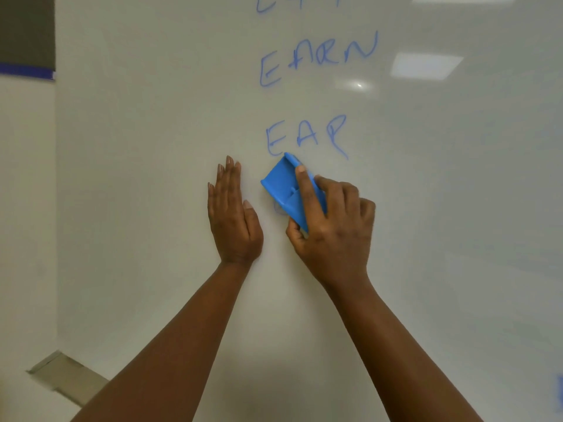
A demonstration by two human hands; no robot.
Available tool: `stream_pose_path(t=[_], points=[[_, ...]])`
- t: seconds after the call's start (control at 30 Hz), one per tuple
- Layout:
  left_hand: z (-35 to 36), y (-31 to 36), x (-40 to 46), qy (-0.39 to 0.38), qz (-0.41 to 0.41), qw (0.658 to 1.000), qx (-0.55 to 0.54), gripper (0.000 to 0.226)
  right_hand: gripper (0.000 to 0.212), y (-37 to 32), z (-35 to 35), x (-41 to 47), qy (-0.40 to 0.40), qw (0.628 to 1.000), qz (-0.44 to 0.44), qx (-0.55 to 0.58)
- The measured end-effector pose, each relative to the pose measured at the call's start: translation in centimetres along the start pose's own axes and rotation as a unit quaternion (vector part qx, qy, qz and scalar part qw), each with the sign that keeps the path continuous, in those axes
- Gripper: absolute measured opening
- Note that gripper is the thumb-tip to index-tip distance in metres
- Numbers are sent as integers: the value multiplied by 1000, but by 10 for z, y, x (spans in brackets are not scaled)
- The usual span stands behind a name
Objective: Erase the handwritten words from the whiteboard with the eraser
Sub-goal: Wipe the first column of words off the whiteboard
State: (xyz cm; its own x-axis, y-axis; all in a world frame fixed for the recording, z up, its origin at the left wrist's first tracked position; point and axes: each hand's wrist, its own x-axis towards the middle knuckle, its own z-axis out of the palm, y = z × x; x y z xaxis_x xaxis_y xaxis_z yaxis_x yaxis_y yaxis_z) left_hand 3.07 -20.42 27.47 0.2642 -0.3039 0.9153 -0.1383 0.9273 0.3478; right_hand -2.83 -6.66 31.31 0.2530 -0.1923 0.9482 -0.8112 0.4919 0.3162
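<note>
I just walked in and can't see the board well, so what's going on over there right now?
A person is erasing a whiteboard. The right hand grips a blue eraser against the board, just below the word EAR. The left hand rests flat on the board beside it. EAR, the word EARN above it, and part of another word at the top edge are not yet wiped, so most of the job remains.

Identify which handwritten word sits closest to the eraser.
The lowest word, "EAR": the blue eraser in the right hand nearly touches its E, while "EARN" sits higher.
</note>
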Motion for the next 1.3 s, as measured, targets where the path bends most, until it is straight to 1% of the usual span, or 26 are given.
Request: stream_pose_path(t=[0.13,0.23,0.43,0.63,0.77,0.93,1.07,1.23,1.3], points=[[0,-2,-2,-4,-10,1000,-15,55,56,-4,0,-9,-9,999,-40,6],[-1,-3,-2,-6,-8,1000,-16,56,57,5,-3,-15,-10,998,-53,15],[-1,-3,-3,-7,-5,1000,-12,56,57,12,-4,-4,1,1000,-1,0],[-2,-2,-3,-10,-7,999,-31,55,57,-3,-1,-6,-20,998,-62,2],[-4,-3,-2,-10,-5,998,-55,53,58,-3,-3,-17,-32,996,-79,9],[-6,-3,-1,-15,-8,998,-54,53,57,8,-11,-24,-43,994,-100,11],[-8,-1,-1,-20,-8,999,-46,54,58,23,-20,-21,-33,996,-79,-3],[-18,-1,12,-12,21,999,-31,53,57,48,-30,-10,-8,1000,-3,-21],[-18,-1,24,-2,15,1000,-18,54,56,52,-33,-6,10,1000,12,-27]])
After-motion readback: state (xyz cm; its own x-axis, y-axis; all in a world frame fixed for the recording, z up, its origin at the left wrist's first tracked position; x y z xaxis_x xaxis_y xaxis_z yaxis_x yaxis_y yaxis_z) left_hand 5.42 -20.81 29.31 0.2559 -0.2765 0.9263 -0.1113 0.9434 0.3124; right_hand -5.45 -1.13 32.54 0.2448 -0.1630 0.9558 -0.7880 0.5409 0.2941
